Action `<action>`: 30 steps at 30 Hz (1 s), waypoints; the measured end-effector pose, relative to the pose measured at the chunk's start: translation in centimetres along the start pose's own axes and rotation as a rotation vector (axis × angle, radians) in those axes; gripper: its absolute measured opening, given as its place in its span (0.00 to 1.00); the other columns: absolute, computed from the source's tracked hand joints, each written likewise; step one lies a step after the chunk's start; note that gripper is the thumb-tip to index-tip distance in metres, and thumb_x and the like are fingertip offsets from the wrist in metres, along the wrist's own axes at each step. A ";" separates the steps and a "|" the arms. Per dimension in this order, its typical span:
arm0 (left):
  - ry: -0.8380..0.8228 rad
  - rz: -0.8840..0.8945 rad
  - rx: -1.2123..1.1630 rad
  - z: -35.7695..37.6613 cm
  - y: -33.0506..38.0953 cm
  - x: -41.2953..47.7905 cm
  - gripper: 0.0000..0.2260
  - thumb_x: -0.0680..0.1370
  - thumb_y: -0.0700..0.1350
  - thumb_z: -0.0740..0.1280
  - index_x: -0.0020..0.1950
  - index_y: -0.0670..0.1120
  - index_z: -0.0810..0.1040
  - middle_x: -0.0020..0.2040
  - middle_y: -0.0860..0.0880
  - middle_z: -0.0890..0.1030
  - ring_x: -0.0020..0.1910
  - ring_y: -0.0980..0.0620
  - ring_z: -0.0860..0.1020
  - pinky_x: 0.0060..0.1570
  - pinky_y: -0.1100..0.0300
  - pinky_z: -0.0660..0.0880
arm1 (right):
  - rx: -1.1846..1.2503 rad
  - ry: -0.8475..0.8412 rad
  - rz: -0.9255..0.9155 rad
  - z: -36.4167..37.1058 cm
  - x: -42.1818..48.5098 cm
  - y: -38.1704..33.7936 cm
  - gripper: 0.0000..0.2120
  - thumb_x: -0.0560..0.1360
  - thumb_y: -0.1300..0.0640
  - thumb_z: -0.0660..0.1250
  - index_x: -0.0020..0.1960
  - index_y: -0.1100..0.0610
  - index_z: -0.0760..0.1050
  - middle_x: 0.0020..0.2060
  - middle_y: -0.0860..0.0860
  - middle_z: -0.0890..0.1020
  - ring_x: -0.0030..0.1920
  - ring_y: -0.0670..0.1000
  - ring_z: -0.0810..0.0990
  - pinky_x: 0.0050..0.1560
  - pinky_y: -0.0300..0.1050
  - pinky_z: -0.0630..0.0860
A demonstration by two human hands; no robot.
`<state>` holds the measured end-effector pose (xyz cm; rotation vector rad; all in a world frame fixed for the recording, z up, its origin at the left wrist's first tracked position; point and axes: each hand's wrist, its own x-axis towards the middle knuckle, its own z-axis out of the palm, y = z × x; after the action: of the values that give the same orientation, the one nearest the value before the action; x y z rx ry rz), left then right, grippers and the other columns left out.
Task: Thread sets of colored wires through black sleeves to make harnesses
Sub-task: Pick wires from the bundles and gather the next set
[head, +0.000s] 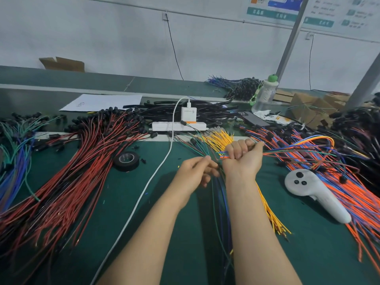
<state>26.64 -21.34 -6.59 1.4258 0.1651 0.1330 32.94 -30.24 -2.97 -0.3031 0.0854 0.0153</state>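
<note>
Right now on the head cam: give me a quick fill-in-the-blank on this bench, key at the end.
1. The left hand and right hand both grip coloured ____.
2. The black tape roll lies left of the ____ charging cable.
3. The white controller lies to the ____ of the right hand.
4. The bottle has a ____ cap.
Missing: wires; white; right; green.

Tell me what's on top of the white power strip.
A white charger stands plugged into the power strip. Its white cable arches up, then runs forward toward the person. A small black piece sits by its base. The sockets beneath them are covered.
</note>
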 end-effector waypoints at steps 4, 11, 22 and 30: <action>-0.061 -0.052 -0.041 0.1 0.4 -0.2 0.14 0.81 0.48 0.60 0.39 0.45 0.77 0.27 0.52 0.77 0.22 0.58 0.66 0.23 0.68 0.65 | -0.075 -0.071 0.008 -0.2 -0.1 0.1 0.23 0.83 0.47 0.50 0.32 0.55 0.61 0.20 0.46 0.58 0.17 0.45 0.54 0.17 0.36 0.52; -0.117 -0.131 -0.175 0.1 0.7 -0.5 0.11 0.80 0.43 0.62 0.38 0.45 0.76 0.27 0.53 0.72 0.22 0.59 0.63 0.21 0.70 0.61 | -0.083 -0.140 0.070 -0.7 -0.1 0.0 0.25 0.83 0.45 0.49 0.30 0.55 0.60 0.19 0.46 0.57 0.17 0.44 0.54 0.18 0.36 0.49; 0.274 0.465 0.520 1.5 -1.4 -0.2 0.11 0.75 0.39 0.64 0.34 0.48 0.69 0.25 0.56 0.69 0.27 0.59 0.68 0.28 0.66 0.62 | -0.031 0.049 -0.030 -0.6 -0.3 0.7 0.23 0.83 0.47 0.50 0.32 0.55 0.61 0.18 0.46 0.58 0.17 0.45 0.54 0.18 0.35 0.51; 0.320 -0.010 -0.424 1.7 0.8 0.6 0.12 0.82 0.46 0.55 0.43 0.44 0.73 0.43 0.48 0.79 0.40 0.53 0.76 0.41 0.59 0.72 | -0.101 -0.061 0.010 0.1 -0.7 1.0 0.24 0.83 0.46 0.50 0.32 0.55 0.61 0.18 0.46 0.58 0.17 0.44 0.54 0.17 0.35 0.52</action>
<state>27.56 -22.75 -5.57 0.9742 0.3839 0.3663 32.25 -29.22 -3.07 -0.4031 0.0257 0.0392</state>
